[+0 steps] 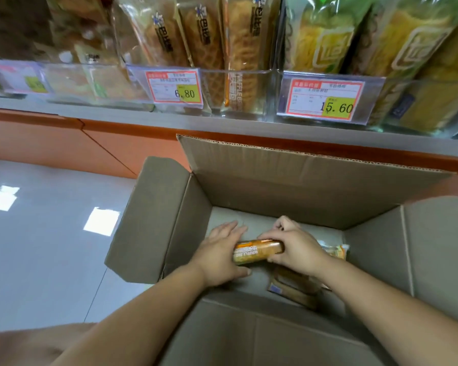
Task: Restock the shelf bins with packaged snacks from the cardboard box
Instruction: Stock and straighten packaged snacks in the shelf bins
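An open cardboard box (262, 186) stands on the floor below the shelf. Both my hands are inside it on one waffle snack pack (257, 251), an orange-and-brown wrapper lying sideways. My left hand (222, 257) holds its left end, fingers behind the pack and thumb under it. My right hand (294, 247) grips its right end from above. Other packs (296, 286) lie on the box floor beneath my right wrist. On the shelf above, a clear bin (238, 88) holds the same waffle packs upright.
A bin of yellow-green packs (421, 101) stands to the right of the waffle bin, and more clear bins (69, 80) stand to its left. Price tags (173, 88) hang on the bin fronts. The box flaps (148, 220) stand open. Glossy grey floor (37, 247) lies to the left.
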Demonstrator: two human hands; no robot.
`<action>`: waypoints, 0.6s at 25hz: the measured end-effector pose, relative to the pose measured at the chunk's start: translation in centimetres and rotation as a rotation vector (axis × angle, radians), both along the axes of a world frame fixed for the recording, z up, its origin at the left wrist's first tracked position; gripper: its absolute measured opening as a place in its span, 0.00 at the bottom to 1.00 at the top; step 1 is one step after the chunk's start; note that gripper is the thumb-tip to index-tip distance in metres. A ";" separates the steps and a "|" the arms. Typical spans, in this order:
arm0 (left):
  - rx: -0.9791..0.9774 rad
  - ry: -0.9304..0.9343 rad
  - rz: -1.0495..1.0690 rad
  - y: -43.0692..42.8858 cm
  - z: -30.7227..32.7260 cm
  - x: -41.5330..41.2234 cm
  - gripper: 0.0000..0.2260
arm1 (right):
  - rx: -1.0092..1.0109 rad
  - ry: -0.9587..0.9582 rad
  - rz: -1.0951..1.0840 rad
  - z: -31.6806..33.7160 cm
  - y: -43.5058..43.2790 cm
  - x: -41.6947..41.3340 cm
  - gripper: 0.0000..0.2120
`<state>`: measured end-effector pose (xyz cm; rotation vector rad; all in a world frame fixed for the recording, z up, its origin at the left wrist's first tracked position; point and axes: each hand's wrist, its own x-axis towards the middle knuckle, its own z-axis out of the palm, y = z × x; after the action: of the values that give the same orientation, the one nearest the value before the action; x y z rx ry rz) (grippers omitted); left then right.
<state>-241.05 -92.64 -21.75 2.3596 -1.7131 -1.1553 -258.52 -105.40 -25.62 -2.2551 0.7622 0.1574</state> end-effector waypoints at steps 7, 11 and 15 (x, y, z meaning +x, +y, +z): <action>-0.152 0.072 0.114 -0.5 3.3 0.4 0.20 | 0.781 -0.348 -0.616 8.9 1.5 -0.6 0.28; -0.316 0.091 0.152 -1.1 6.8 -0.6 0.20 | 1.002 -0.518 -0.719 12.8 2.4 -0.8 0.16; -0.393 0.107 0.099 -1.6 11.0 -0.4 0.23 | 0.638 -0.506 -0.657 18.3 2.2 0.5 0.18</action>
<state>-241.45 -94.24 -10.76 2.0794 -1.5938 -0.8221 -257.98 -103.22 -7.30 -1.2814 0.9550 -0.4143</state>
